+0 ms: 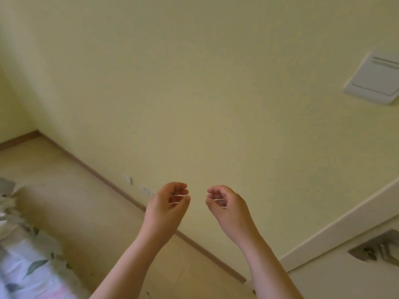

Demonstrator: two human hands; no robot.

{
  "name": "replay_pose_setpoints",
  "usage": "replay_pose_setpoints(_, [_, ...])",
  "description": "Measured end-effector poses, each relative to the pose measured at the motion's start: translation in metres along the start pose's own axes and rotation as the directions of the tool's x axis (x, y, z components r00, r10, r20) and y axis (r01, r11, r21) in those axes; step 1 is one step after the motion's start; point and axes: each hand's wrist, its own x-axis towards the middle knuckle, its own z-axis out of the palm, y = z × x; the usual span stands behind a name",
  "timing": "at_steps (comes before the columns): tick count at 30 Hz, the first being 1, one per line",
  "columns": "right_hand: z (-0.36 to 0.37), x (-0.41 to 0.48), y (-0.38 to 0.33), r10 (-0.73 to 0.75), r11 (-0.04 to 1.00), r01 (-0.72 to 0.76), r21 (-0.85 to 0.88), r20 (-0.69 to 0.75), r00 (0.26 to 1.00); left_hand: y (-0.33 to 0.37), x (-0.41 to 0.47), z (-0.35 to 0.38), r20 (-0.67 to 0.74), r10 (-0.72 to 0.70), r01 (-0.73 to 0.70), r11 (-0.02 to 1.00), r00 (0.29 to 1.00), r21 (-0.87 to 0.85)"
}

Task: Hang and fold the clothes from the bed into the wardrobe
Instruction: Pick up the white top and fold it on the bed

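Note:
My left hand (168, 205) and my right hand (225, 205) are raised side by side in front of a pale yellow wall, a small gap between them. The fingers of both are loosely curled toward each other and hold nothing. At the lower left lies a corner of the bed (28, 266) with white bedding printed with grey-green leaves. No separate garment shows in either hand, and no hanger is in view.
A white door or wardrobe panel (323, 275) with a dark recessed handle (374, 249) fills the lower right, edged by a white frame (345, 221). A white wall box (375, 80) hangs at the upper right. Wall sockets (129, 180) sit above the brown skirting; beige floor runs beside the bed.

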Motion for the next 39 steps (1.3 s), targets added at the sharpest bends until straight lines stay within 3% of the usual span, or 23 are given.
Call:
replay_pose_setpoints(6, [0.025,0.083,-0.006,-0.075,0.997,0.075,0.005,0.146,0.986,-0.012,0.055,-0.011,-0.169,-0.059,0.061,0.998,0.984,0.006])
replay_pose_setpoints(12, [0.051,0.168,-0.022,-0.2,0.98,0.19,0.063,0.318,0.927,-0.014,0.101,-0.024,-0.34,-0.082,0.099,0.995,0.937,0.033])
replay_pose_setpoints(23, [0.159,0.247,-0.066,-0.313,0.946,0.293,0.138,0.627,0.714,-0.042,0.135,-0.091,-0.65,-0.176,0.225,0.974,0.74,-0.007])
replay_pose_setpoints(33, [0.3,0.279,-0.152,-0.368,0.909,0.381,0.166,0.747,0.553,-0.07,0.164,-0.218,-0.796,-0.19,0.249,0.967,0.574,-0.052])
replay_pose_setpoints(39, [0.367,0.296,-0.183,-0.382,0.903,0.382,0.198,0.779,0.498,-0.091,0.181,-0.275,-0.817,-0.235,0.296,0.952,0.527,-0.083])
